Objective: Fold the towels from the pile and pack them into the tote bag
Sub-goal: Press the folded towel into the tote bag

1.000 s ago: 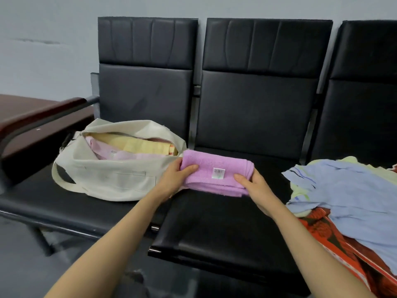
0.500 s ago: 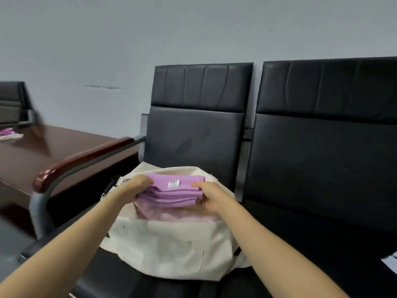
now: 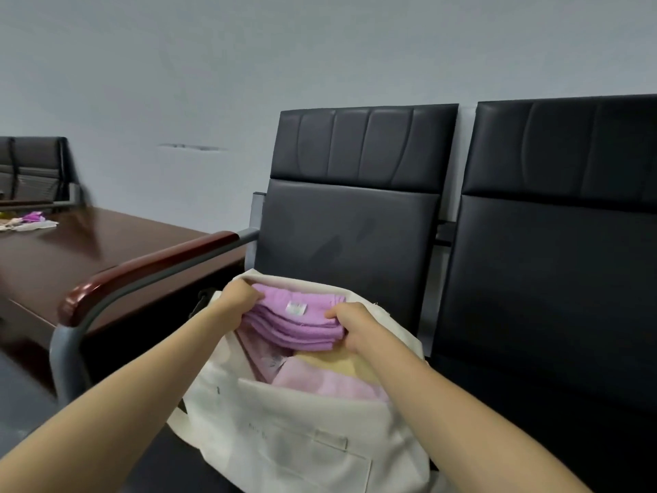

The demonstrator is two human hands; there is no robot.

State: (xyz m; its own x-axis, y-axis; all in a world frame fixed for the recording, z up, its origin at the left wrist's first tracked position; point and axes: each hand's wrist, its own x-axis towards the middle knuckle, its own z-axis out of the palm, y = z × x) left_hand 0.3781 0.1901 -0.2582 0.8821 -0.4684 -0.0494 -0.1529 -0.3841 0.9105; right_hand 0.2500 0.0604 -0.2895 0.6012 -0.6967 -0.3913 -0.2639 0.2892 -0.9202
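Observation:
A folded purple towel (image 3: 297, 323) with a small white label sits in the mouth of the cream tote bag (image 3: 305, 446), at its far side. My left hand (image 3: 238, 300) grips the towel's left end and my right hand (image 3: 350, 323) grips its right end. Inside the bag, below the purple towel, lie a pale pink towel (image 3: 327, 382), a yellow one (image 3: 341, 364) and a patterned pink one (image 3: 265, 354). The bag stands on the left black seat. The towel pile is out of view.
A wood-topped metal armrest (image 3: 142, 268) runs just left of the bag. Beyond it stands a dark brown table (image 3: 71, 257) with small items at its far end. Black chair backs (image 3: 348, 215) rise behind the bag, and another seat (image 3: 554, 243) is to the right.
Both hands carried the purple towel from the middle seat leftwards to the bag and have lowered it into the bag's opening. The view swung left, so the pile left the frame.

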